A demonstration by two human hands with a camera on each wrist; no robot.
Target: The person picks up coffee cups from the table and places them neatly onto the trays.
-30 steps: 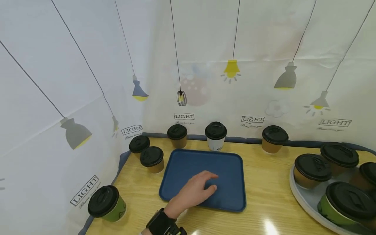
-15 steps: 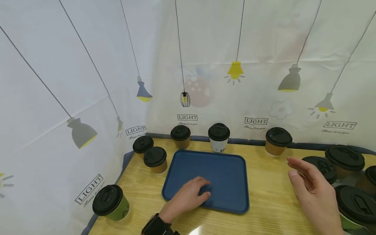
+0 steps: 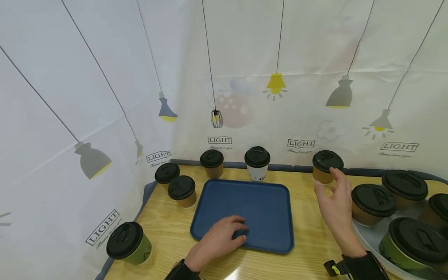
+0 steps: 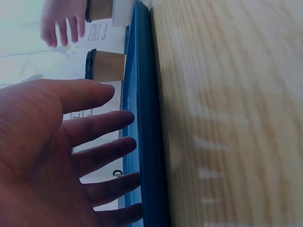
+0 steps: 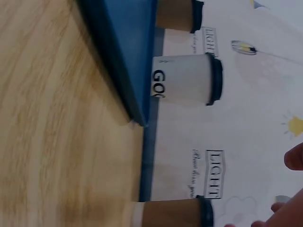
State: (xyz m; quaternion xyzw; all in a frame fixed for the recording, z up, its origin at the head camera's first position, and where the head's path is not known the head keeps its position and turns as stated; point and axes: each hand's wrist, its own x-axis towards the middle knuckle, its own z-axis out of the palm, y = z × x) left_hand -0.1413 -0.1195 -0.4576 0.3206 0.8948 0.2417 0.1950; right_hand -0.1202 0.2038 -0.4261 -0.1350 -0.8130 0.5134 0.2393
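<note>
My left hand (image 3: 220, 241) hovers over the near edge of a blue tray (image 3: 252, 206), its fingers loosely spread in the left wrist view and holding nothing. My right hand (image 3: 336, 202) reaches toward a brown paper cup (image 3: 322, 175) with a black lid at the back of the table. Thumb and fingers are parted, and the fingertips overlap the cup in the head view. In the right wrist view a gap shows between the fingers and that cup (image 5: 170, 213). A white cup (image 3: 257, 171) with a black lid stands behind the tray.
Brown lidded cups (image 3: 214, 171) stand behind and left of the tray, and a green lidded cup (image 3: 140, 249) at the left. A round grey tray (image 3: 367, 237) at the right carries several lidded cups. A printed curtain (image 3: 245, 77) borders the table.
My right hand has come in from the right, passed the round tray and moved left to the brown cup at the back. The left hand has drawn slightly back toward the near edge.
</note>
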